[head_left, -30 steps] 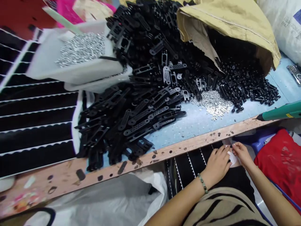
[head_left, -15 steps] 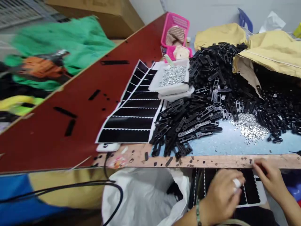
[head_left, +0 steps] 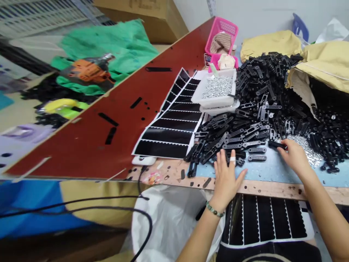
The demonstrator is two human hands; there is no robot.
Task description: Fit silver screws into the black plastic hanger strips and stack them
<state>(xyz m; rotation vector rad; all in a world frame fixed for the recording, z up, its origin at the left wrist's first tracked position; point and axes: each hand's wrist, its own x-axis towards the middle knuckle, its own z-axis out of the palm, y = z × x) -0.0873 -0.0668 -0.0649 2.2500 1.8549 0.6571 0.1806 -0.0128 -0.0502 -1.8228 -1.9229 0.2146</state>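
My left hand [head_left: 227, 175] lies open with fingers spread at the near edge of a heap of black slotted plastic links [head_left: 231, 136]. White tape wraps one of its fingers, and a bead bracelet [head_left: 215, 210] circles the wrist. With my right hand [head_left: 295, 155] I pinch a black plastic link [head_left: 277, 144] between thumb and fingers, just left of a scatter of small silver metal pieces [head_left: 313, 151]. More small black parts [head_left: 331, 153] lie to the right. Over my lap rests a sheet of black strips with scalloped edges [head_left: 264, 222].
A white tub [head_left: 199, 98] of metal pins stands beyond the heap, near a pink basket [head_left: 208, 43]. Sheets of black strips [head_left: 163, 148] lie on the left. A red board [head_left: 125, 109] rises there. Below the bench edge hangs a white sack [head_left: 174, 211] beside a black cable [head_left: 109, 208].
Both hands have moved up from the strip sheet below the bench edge onto the bench. My left hand has spread out; my right now holds a black link. The view has shifted left.
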